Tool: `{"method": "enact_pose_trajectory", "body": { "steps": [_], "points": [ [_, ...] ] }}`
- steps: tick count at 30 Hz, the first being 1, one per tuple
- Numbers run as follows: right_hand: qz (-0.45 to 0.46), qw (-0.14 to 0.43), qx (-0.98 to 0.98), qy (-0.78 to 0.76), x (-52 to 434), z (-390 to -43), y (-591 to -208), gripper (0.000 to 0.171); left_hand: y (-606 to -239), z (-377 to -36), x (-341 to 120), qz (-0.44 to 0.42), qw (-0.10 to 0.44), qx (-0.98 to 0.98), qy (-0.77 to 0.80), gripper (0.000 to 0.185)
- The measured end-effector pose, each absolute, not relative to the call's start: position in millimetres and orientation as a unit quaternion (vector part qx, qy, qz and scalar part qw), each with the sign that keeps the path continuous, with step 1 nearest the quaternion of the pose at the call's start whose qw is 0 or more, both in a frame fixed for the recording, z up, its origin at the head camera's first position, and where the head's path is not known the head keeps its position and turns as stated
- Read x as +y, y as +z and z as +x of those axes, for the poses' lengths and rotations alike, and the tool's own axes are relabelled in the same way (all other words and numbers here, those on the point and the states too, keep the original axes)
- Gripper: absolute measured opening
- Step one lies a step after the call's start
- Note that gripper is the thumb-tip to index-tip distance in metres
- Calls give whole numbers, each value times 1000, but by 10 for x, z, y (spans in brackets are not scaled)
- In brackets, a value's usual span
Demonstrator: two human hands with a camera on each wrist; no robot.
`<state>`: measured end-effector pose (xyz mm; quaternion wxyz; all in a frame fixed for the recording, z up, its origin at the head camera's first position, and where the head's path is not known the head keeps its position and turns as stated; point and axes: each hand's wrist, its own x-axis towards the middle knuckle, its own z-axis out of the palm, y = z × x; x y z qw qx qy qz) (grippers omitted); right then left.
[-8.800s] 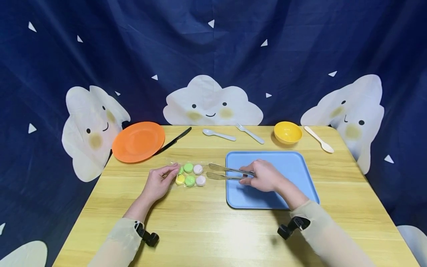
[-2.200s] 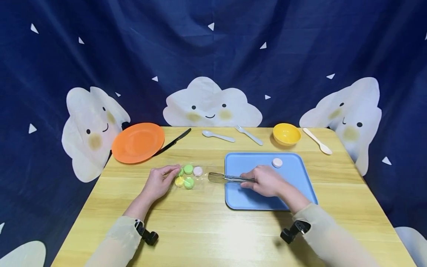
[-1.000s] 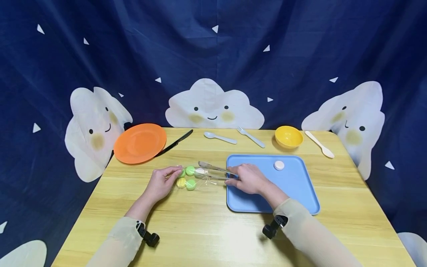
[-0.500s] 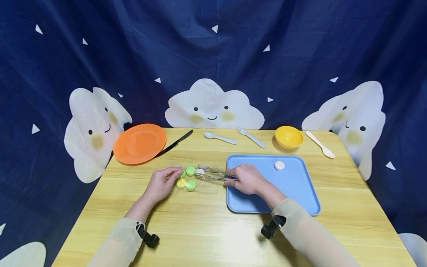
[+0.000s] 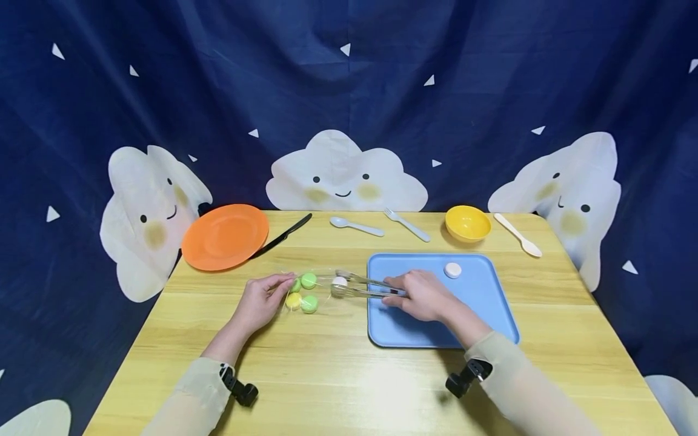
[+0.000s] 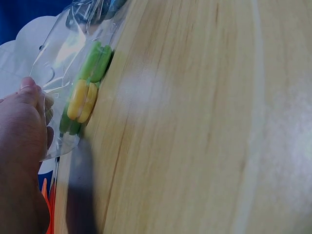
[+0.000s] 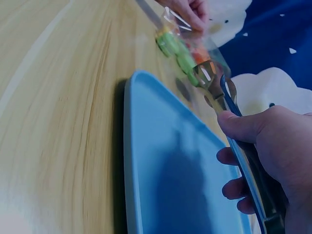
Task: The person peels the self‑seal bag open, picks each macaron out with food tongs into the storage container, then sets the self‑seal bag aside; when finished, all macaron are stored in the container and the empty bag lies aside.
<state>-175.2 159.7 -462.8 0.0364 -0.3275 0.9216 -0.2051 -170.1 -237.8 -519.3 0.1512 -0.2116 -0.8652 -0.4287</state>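
Since half a second ago, my right hand [image 5: 422, 295] has drawn the tongs [image 5: 364, 286] rightward, its grip closed around them, a white macaron [image 5: 340, 282] clamped in their tips. My left hand [image 5: 262, 298] pinches the clear bag [image 5: 313, 289] on the desk [image 5: 338, 369]. Farther off, another white macaron [image 5: 452, 270] lies on the blue tray [image 5: 480, 303].

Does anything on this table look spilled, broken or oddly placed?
Nothing looks spilled or broken. The black knife lies with its tip tucked under the orange plate. One pale macaron sits alone on the blue tray.
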Motion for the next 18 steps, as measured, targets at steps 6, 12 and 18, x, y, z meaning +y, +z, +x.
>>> {"method": "enact_pose_trajectory", "body": {
  "steps": [6,12,18],
  "points": [
    [-309,15,928,-210,1852,-1667,-4554,47,-5180,-1693,-2377,-210,148,-864,-432,16],
    [-295,-12,932,-210,2147,-1611,-4538,45,-5178,-1689,-2378,-206,145,-867,-430,16],
    [-266,-13,940,-211,2439,-1563,-4502,44,-5198,-1693,-2382,-209,149,-866,-430,16]
  ]
}}
